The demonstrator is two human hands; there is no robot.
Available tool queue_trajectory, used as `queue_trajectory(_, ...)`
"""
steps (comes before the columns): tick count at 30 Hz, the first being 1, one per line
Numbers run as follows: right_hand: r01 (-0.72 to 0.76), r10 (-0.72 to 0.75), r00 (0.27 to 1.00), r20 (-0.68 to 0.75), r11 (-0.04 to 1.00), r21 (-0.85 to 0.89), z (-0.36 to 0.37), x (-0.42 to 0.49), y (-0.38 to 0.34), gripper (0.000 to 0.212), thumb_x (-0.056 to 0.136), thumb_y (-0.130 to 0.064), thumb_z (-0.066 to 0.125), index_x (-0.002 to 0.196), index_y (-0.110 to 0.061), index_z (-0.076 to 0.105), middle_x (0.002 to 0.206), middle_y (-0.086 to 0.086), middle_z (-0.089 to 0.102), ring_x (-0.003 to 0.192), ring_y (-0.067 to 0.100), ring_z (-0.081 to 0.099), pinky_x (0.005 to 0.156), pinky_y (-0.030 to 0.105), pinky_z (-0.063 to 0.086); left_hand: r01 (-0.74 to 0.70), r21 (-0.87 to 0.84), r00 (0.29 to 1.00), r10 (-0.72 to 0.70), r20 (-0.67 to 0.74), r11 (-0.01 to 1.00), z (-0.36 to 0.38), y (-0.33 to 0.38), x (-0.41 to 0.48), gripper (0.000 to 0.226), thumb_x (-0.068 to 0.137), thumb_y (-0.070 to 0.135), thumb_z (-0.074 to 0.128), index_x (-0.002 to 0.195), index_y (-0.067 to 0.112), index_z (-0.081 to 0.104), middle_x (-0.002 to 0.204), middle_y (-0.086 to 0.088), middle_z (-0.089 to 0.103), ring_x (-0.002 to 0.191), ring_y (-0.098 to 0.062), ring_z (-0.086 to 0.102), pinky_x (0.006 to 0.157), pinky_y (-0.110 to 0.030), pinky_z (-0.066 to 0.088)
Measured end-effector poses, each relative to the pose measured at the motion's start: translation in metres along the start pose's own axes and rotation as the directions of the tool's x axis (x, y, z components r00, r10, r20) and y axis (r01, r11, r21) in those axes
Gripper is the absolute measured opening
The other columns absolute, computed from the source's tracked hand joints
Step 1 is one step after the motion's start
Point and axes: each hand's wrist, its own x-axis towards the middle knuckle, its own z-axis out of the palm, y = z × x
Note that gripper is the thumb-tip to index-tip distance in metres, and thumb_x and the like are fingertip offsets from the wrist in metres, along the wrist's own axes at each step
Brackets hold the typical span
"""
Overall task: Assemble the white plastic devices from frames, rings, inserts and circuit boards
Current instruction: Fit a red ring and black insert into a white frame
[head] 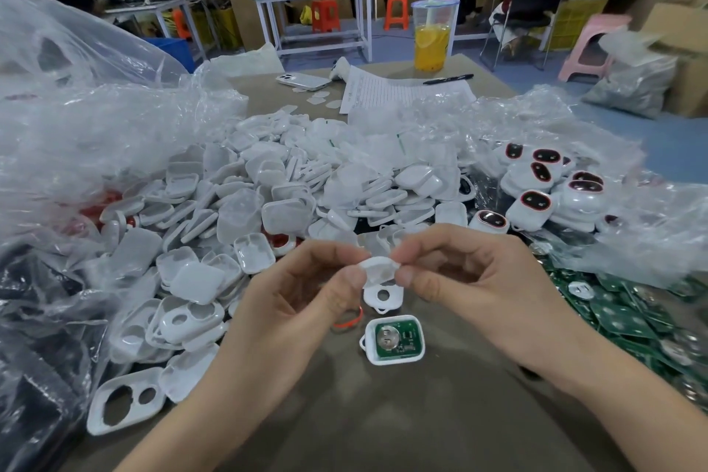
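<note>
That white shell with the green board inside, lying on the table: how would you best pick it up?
Come from above and pinch the white shell by two opposite outer walls. It lies flat, open side up, so the green board is exposed; keep fingers off it. The small corner loop looks too flimsy.

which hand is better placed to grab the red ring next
Left, probably: the red ring lies just under the left hand, while the right hand sits across the white frame. Both pinch the white insert.
</note>
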Motion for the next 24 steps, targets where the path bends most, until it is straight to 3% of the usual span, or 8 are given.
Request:
queue_trajectory(6, -0.019, 0.019, 1.000, 0.023, 1.000, -0.001, 0.001, -0.001, -0.004, 0.013, 0.087, -0.019, 0.076, 0.093, -0.030, 0.075, 0.087, 0.007, 0.076, 0.084, 0.016, 0.072, 0.079, 0.019, 0.053, 0.071, -0.077, 0.984, -0.058, 0.166, 0.994, -0.007, -0.001, 0.001, 0.028, 0.082, 0.040, 0.078, 0.096, 0.017, 0.070, 0.101, -0.007, 0.076, 0.084, -0.015, 0.071, 0.075, -0.022, 0.054)
queue_trajectory(9, -0.028, 0.028, 0.999, 0.031, 1.000, 0.008, 0.002, -0.002, -0.004, 0.011, 0.085, -0.022, 0.074, 0.093, -0.030, 0.075, 0.089, 0.004, 0.077, 0.089, 0.018, 0.073, 0.082, 0.022, 0.054, 0.057, -0.015, 0.973, -0.052, 0.223, 0.998, -0.010, -0.003, 0.001, 0.017, 0.085, 0.032, 0.073, 0.095, 0.019, 0.068, 0.109, -0.004, 0.076, 0.091, -0.013, 0.072, 0.081, -0.021, 0.055)
queue_trajectory(13, -0.024, 0.024, 1.000, 0.014, 0.999, 0.029, 0.004, -0.002, -0.005, 0.022, 0.085, -0.023, 0.074, 0.103, -0.035, 0.072, 0.100, 0.000, 0.076, 0.092, 0.019, 0.073, 0.082, 0.022, 0.055, -0.017, 0.062, 0.985, 0.006, 0.171, 0.998, -0.007, -0.006, 0.000, 0.016, 0.083, 0.034, 0.075, 0.095, 0.026, 0.068, 0.121, -0.003, 0.072, 0.100, -0.023, 0.072, 0.091, -0.049, 0.059)
queue_trajectory(17, -0.004, 0.005, 1.000, -0.031, 0.999, 0.047, 0.003, 0.000, -0.004, 0.034, 0.082, -0.024, 0.076, 0.109, -0.042, 0.068, 0.106, -0.006, 0.073, 0.089, 0.017, 0.073, 0.078, 0.019, 0.053, -0.094, 0.100, 0.994, 0.087, 0.071, 0.991, 0.000, -0.007, -0.001, 0.019, 0.078, 0.034, 0.076, 0.095, 0.029, 0.069, 0.121, 0.000, 0.069, 0.095, -0.029, 0.069, 0.082, -0.067, 0.054)
queue_trajectory(21, 0.011, -0.009, 0.999, -0.051, 0.999, 0.052, 0.004, 0.001, -0.002, 0.032, 0.081, -0.026, 0.078, 0.108, -0.040, 0.070, 0.102, -0.004, 0.074, 0.086, 0.016, 0.072, 0.079, 0.020, 0.054, -0.121, 0.158, 0.993, 0.119, 0.025, 0.980, 0.004, -0.009, -0.004, 0.019, 0.075, 0.037, 0.075, 0.092, 0.033, 0.068, 0.117, 0.007, 0.069, 0.086, -0.022, 0.068, 0.074, -0.062, 0.056)
queue_trajectory(24, 0.019, -0.016, 0.997, -0.070, 0.999, 0.046, 0.005, 0.002, -0.001, 0.033, 0.081, -0.021, 0.077, 0.107, -0.040, 0.070, 0.095, -0.004, 0.073, 0.080, 0.011, 0.070, 0.075, 0.019, 0.053, -0.185, 0.224, 0.983, 0.183, 0.029, 0.957, 0.005, -0.009, -0.003, 0.016, 0.077, 0.036, 0.073, 0.091, 0.038, 0.068, 0.115, 0.010, 0.068, 0.084, -0.011, 0.066, 0.071, -0.035, 0.058)
